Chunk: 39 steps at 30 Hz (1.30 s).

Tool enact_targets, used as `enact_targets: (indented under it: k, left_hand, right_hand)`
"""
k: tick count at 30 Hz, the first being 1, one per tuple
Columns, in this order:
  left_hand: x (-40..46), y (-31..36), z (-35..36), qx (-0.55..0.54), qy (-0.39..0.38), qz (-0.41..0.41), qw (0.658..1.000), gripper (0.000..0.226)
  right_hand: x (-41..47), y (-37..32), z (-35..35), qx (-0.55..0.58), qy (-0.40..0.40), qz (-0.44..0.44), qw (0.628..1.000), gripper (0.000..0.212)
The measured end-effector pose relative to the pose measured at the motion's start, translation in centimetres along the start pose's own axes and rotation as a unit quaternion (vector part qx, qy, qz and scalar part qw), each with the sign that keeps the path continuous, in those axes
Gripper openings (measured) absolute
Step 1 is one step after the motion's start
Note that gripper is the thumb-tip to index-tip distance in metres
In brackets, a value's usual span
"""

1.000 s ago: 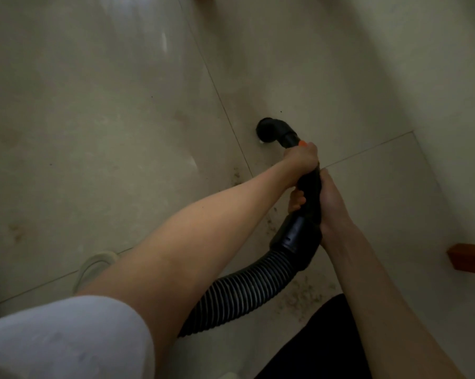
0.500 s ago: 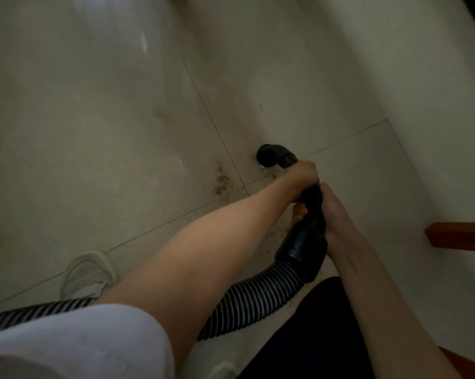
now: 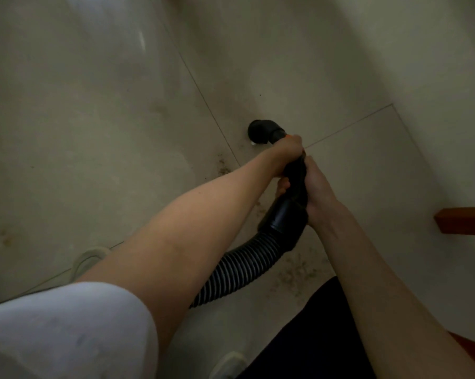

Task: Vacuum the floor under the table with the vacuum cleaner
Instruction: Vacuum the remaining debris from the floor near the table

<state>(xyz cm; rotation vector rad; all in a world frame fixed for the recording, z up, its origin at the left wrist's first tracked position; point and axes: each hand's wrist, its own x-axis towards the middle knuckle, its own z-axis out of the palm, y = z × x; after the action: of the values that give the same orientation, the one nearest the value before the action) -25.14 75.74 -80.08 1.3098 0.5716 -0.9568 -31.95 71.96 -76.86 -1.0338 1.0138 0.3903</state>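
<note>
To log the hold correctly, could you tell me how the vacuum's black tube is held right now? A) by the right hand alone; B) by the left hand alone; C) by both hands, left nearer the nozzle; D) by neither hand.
C: the left hand wraps the black tube just behind the nozzle, while the right hand grips it lower, beside the cuff.

Nozzle (image 3: pixel 261 131): sits farther up the floor than half a second ago, past the tile joint it was beside.
Left hand (image 3: pixel 287 154): has pushed forward with the handle, grip unchanged.
Right hand (image 3: pixel 317 192): has moved forward with it along the black tube.
Debris near the joint (image 3: pixel 222 166): now lies behind the nozzle, beside the left forearm.
Debris patch (image 3: pixel 296 274): back in sight below the hose cuff.
Hose (image 3: pixel 239 272): its long run at the left edge has gone from sight.
Shoe (image 3: pixel 87 259): mostly hidden behind the left arm.
</note>
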Motion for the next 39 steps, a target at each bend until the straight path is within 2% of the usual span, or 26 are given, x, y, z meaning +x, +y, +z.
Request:
enact_targets:
  k: [2,4,6,8,11,14,16,20,24,31,36,39]
  left_hand:
    - [-0.4,-0.7,-0.3,0.048,-0.014,-0.003,0.999,0.037]
    - [-1.3,-1.3,-0.7,0.052,-0.017,-0.001,0.999,0.038]
    - [-1.8,-2.1,-1.2,0.063,-0.019,-0.004,0.998,0.038]
    - [-2.4,-2.7,-1.7,0.071,-0.022,-0.016,0.997,0.036]
    - [-3.2,-3.7,-2.5,0.124,0.006,-0.009,0.992,0.037]
    - [-4.2,-5.1,-3.3,0.147,0.021,-0.009,0.989,0.045]
    - [-4.7,-6.4,-3.8,0.169,0.014,-0.008,0.986,0.051]
    - [-6.7,-9.3,-4.1,0.228,0.023,0.036,0.973,0.05]
    - [-8.3,-11.5,-4.1,0.243,0.009,0.09,0.966,0.039]
    - [-8.7,-12.7,-4.9,0.194,0.033,0.098,0.976,0.039]
    - [-8.3,-12.1,-3.6,0.141,0.074,0.083,0.984,0.057]
    - [-8.6,-12.3,-2.3,0.123,0.062,0.072,0.988,0.059]
  right_hand:
    - [-0.5,1.0,-0.1,0.001,0.006,-0.005,1.0,0.048]
    - [-1.0,2.0,-0.3,-0.008,0.001,-0.008,1.0,0.048]
    - [-1.5,2.8,-0.9,-0.055,-0.008,-0.011,0.998,0.048]
    - [-1.6,3.6,-1.9,-0.148,-0.006,-0.006,0.989,0.052]
    - [-2.0,4.1,-3.2,-0.284,0.05,-0.017,0.957,0.053]
    - [-1.1,3.2,-3.5,-0.28,0.117,-0.064,0.951,0.039]
    - [0.2,2.6,-3.3,-0.283,0.13,-0.063,0.948,0.034]
    - [1.3,2.6,-1.7,-0.293,0.004,0.046,0.955,0.047]
    - [2.1,4.5,-0.9,-0.264,-0.078,0.083,0.958,0.044]
    - [3.2,5.8,0.0,-0.294,-0.121,0.05,0.947,0.036]
    - [4.3,4.8,0.9,-0.345,-0.116,0.036,0.931,0.037]
    - [4.3,4.0,0.1,-0.371,-0.093,0.02,0.924,0.035]
